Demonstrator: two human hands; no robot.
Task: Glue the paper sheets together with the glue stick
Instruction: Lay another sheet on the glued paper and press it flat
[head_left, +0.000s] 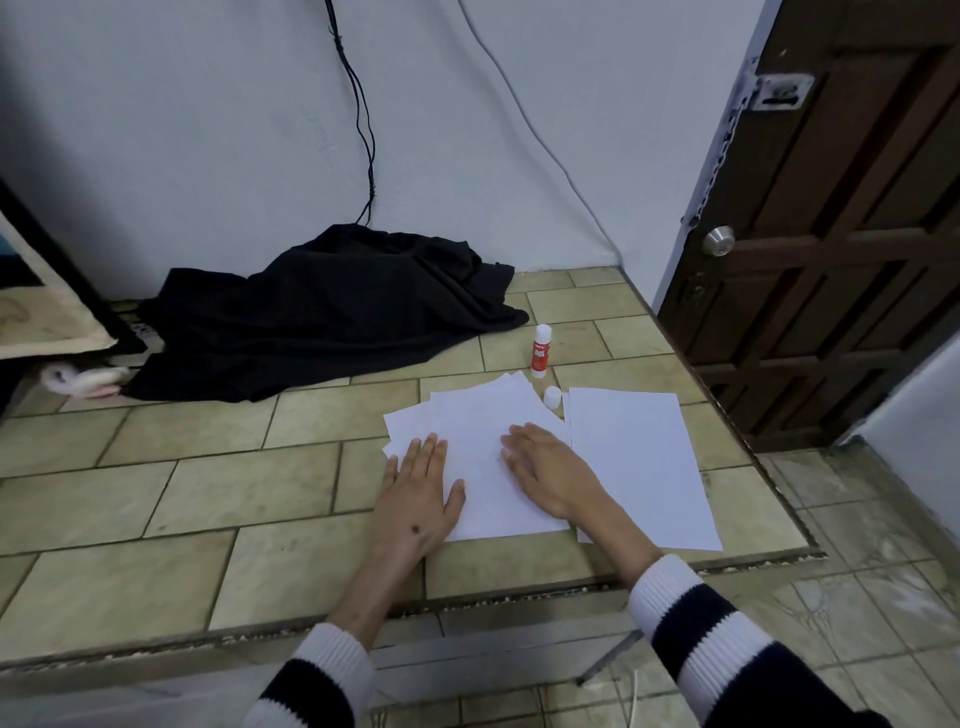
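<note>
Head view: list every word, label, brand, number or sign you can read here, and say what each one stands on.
"GLUE STICK": white letters on the red label of the glue stick, standing upright beyond the sheets; blurred, so the reading is probable, not sure.
Small red print above that label: too small to read.
Paper sheets: blank, no text.
Loose white cap, door lock plate, black cloth: no legible text.

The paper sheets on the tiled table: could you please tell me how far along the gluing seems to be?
Done: the glue stick stands upright beyond the sheets, its cap off beside it, so glue may already be applied. In hand: the left hand and right hand press flat on the fanned stack of sheets. Left: a separate sheet lies untouched to the right; recapping remains.
</note>
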